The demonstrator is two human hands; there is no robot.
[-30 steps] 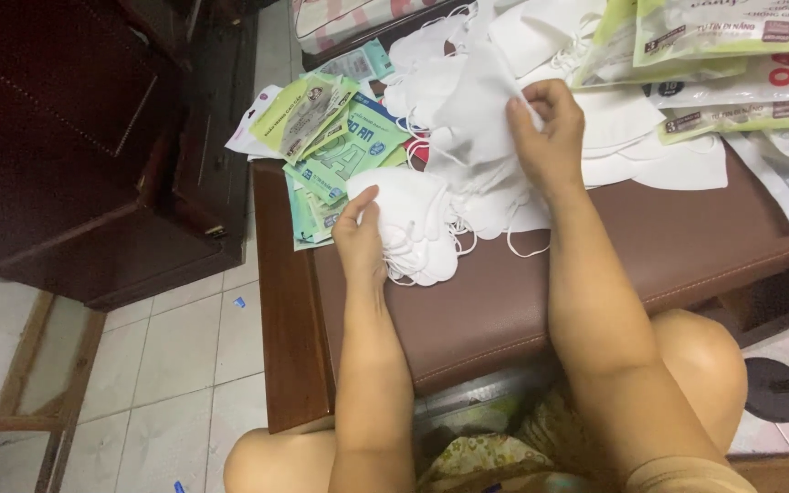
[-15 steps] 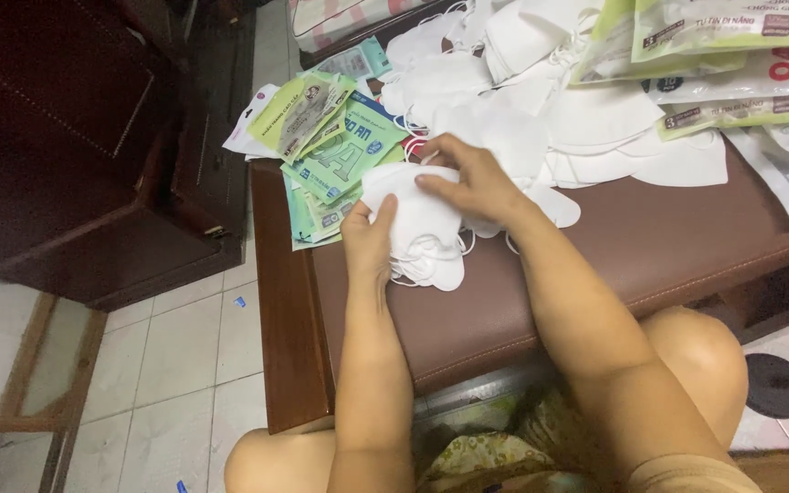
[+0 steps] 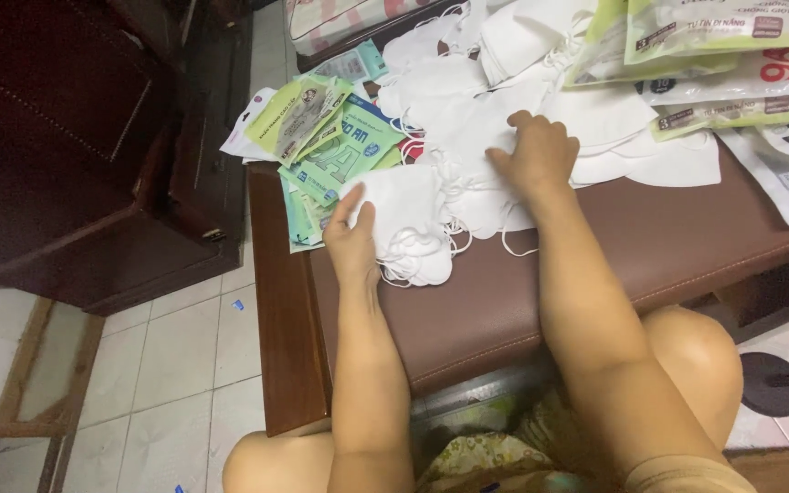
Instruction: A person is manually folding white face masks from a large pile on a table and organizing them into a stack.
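My left hand (image 3: 352, 236) rests flat against the left edge of a small stack of white face masks (image 3: 410, 226) on the brown padded bench (image 3: 595, 265). My right hand (image 3: 535, 157) reaches further back, fingers curled on the loose heap of white masks (image 3: 468, 114) with ear loops trailing. Whether it grips one I cannot tell for sure; the fingers press into the pile. Green printed packets (image 3: 321, 137) lie fanned out just left of the stack.
Larger green and white mask bags (image 3: 723, 55) lie at the back right. A dark wooden cabinet (image 3: 75, 155) stands at the left over a tiled floor (image 3: 175, 365). A black round base (image 3: 783, 383) sits on the floor at right. My knees are under the bench edge.
My right hand laid a mask down on the stack beside my left hand, then moved back up and right into the loose heap. The left hand stayed on the stack.
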